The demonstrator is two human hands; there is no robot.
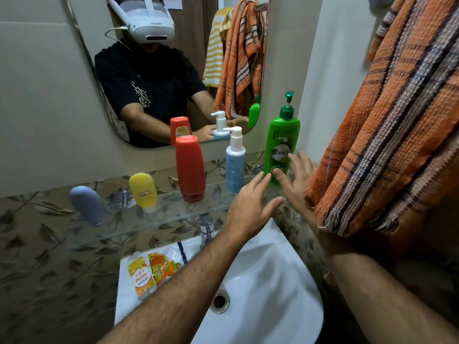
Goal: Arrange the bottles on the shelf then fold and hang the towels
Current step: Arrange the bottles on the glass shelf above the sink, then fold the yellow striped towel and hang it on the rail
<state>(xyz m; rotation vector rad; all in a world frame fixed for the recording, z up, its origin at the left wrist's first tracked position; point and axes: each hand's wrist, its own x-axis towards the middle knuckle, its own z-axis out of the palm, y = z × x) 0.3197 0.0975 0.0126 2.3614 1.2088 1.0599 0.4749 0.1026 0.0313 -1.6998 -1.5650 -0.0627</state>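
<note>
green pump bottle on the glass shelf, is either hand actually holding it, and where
Neither. The left hand and right hand are open with straight fingers, on either side of the lower part of the green pump bottle. Whether fingertips touch it cannot be told.

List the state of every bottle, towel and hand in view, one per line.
Grey bottle: upright on shelf.
Yellow bottle: standing on its cap.
Red bottle: standing on its cap.
Blue pump bottle: upright.
Green pump bottle: upright, between both hands.
Orange towel: hanging, unfolded.
Left hand: open.
Right hand: open.
</note>
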